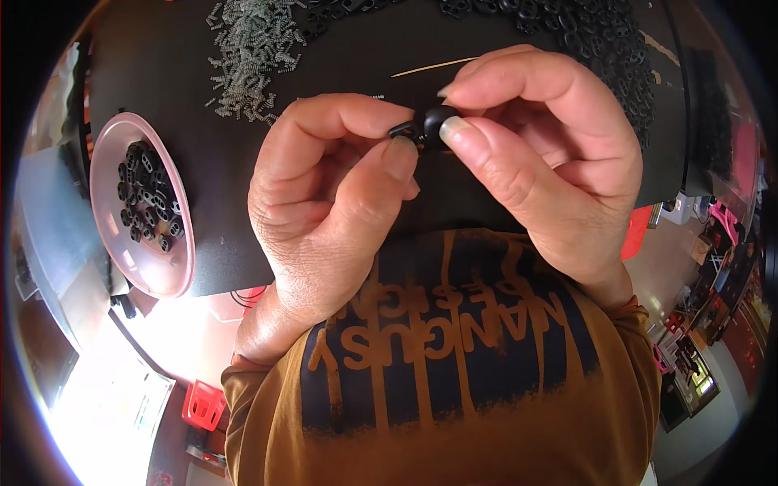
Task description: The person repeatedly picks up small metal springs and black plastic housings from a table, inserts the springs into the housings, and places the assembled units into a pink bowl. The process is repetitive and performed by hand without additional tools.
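Note:
Both hands are raised over the black table and meet in front of my chest. My left hand (328,186) pinches a small black plastic cord-lock piece (400,130) between thumb and forefinger. Opposite it, my right hand (559,138) grips a rounded black cord-lock piece (438,119) with thumb and forefinger. The two pieces are close together, end to end; my fingertips hide whether they are joined. Beyond the left hand lies a heap of small metal springs (251,53). A thin wooden stick (429,67) rests on the table just past the right fingertips.
On the left, a pink plastic bowl (185,243) holds several black cord locks (150,194). A large pile of black plastic parts (600,49) spreads over the far right of the black table (162,69). A red basket (203,405) stands low at the left.

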{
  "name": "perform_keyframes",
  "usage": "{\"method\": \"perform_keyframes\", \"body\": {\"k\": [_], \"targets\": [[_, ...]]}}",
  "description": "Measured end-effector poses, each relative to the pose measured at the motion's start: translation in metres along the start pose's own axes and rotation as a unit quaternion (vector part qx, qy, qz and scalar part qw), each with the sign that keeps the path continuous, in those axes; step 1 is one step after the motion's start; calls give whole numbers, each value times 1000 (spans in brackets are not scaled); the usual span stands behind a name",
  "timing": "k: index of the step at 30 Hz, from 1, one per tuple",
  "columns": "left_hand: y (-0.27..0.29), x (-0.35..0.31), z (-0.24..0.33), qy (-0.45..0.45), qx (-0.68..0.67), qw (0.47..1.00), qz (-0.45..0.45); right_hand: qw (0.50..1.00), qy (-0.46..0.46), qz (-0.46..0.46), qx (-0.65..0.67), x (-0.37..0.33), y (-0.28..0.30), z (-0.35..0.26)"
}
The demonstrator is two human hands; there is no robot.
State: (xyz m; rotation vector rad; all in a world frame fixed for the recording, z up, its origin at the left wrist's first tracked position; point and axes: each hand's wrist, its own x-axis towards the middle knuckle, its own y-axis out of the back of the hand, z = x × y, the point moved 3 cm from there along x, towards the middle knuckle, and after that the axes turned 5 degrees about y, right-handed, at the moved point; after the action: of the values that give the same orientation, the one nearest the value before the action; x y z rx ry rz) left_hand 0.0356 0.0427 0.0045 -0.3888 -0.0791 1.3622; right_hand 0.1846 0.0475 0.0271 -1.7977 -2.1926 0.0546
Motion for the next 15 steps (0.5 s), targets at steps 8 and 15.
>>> {"method": "perform_keyframes", "body": {"k": [8, 15], "targets": [[-2, 2, -3, 0, -55, 998, -21, 996, 13, -11, -87, 2, 1, -3], [-3, 3, -3, 6, -62, 998, -29, 988, 45, -46, -141, -1, 3, 0]]}}
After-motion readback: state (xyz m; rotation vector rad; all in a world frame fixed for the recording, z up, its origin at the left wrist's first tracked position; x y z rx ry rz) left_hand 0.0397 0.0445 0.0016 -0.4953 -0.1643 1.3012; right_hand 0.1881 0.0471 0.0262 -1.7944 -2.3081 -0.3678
